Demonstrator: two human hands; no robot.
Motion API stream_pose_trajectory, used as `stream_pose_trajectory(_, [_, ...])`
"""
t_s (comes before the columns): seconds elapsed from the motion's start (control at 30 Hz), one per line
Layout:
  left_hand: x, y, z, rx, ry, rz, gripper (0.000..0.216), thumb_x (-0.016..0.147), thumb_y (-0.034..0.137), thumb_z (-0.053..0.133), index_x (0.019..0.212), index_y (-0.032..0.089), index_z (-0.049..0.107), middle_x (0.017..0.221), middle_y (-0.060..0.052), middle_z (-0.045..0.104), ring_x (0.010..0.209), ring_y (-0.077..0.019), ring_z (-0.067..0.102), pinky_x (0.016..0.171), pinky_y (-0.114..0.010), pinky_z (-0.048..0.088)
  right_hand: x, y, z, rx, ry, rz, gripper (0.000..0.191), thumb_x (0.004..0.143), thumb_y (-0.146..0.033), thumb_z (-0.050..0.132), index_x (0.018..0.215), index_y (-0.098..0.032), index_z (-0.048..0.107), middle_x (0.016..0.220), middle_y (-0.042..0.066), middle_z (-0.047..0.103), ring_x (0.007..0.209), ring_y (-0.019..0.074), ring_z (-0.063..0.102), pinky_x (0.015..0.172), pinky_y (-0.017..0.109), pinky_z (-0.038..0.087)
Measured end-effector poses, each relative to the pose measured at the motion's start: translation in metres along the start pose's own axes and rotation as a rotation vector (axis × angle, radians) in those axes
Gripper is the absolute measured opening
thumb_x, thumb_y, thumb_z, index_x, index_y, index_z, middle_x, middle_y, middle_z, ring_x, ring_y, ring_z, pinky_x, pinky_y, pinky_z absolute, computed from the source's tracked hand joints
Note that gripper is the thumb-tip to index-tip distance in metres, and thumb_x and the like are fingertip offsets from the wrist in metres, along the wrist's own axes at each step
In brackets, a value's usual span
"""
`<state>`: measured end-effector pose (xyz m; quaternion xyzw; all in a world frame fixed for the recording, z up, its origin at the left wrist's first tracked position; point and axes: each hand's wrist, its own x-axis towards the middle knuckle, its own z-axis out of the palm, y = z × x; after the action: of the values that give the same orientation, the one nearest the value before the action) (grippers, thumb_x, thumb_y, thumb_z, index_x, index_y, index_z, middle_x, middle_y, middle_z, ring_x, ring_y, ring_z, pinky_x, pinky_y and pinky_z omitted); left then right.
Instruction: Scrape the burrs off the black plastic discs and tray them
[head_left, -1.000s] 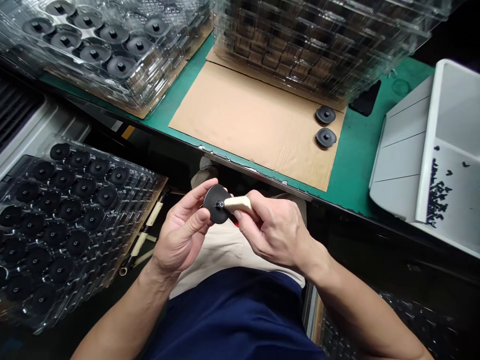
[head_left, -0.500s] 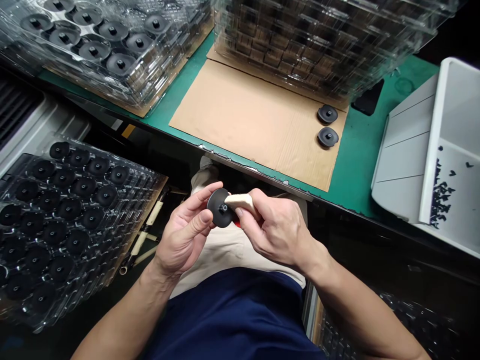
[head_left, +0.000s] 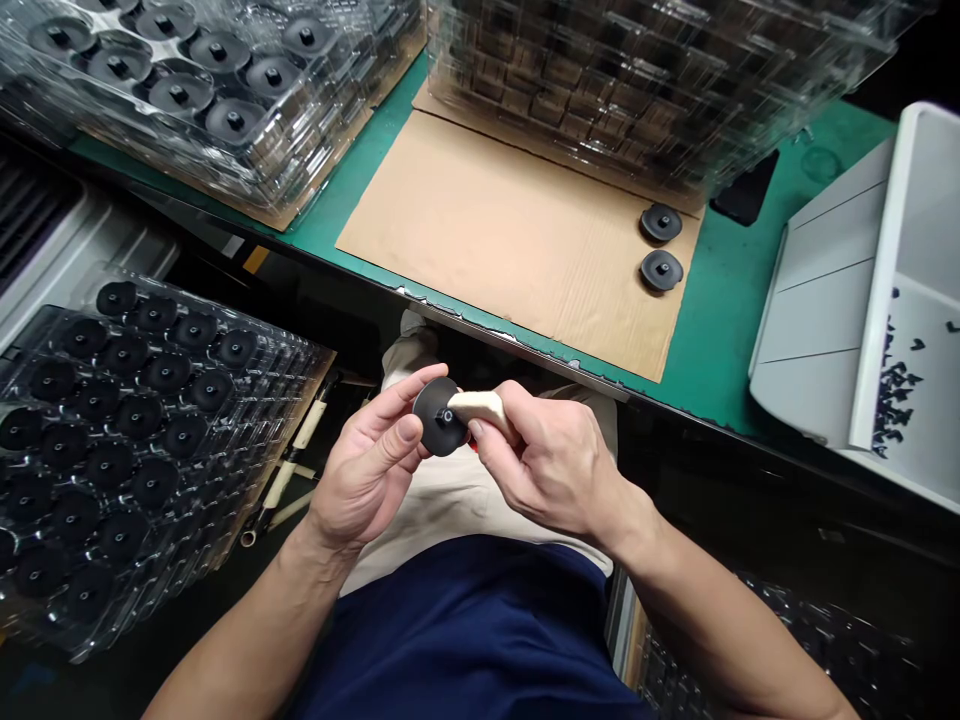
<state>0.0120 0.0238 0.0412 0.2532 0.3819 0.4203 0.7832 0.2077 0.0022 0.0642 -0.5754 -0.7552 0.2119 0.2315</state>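
Note:
My left hand (head_left: 371,465) pinches a round black disc part (head_left: 433,425) between thumb and fingers, held above my lap. My right hand (head_left: 551,465) grips a small tool with a pale taped handle (head_left: 480,404), and its tip rests against the centre hub of the disc. Both hands sit below the edge of the green table (head_left: 712,320). Two more black discs (head_left: 661,222) (head_left: 661,270) lie on the right end of a cardboard sheet (head_left: 510,230) on the table.
A clear blister tray full of black discs (head_left: 135,420) sits at my lower left. More stacked clear trays with discs (head_left: 202,90) stand at the back left, and stacked clear trays (head_left: 645,80) at the back. A white bin holding small black pieces (head_left: 900,380) is at the right.
The disc and tool tip shifted slightly in my hands, with the tool now against the hub. The view tilted a little; both hands stay in the same place.

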Motion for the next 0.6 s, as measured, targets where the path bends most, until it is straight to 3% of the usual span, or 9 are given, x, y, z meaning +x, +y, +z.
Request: stream_pose_trajectory(0.6, [0.003, -0.0008, 0.0018, -0.011, 0.008, -0.031, 0.043, 0.085, 0.034, 0.083, 0.126, 0.023, 0.077, 0.116, -0.007, 0.076, 0.099, -0.0169, 0.072, 0.088, -0.022, 0.061, -0.0007, 0.0043, 0.0007, 0.011, -0.015, 0.012, 0.021, 0.1, -0.029, 0.051, 0.082, -0.023, 0.042, 0.061, -0.006, 0.044, 0.052, 0.01, 0.037, 0.053, 0.027, 0.022])
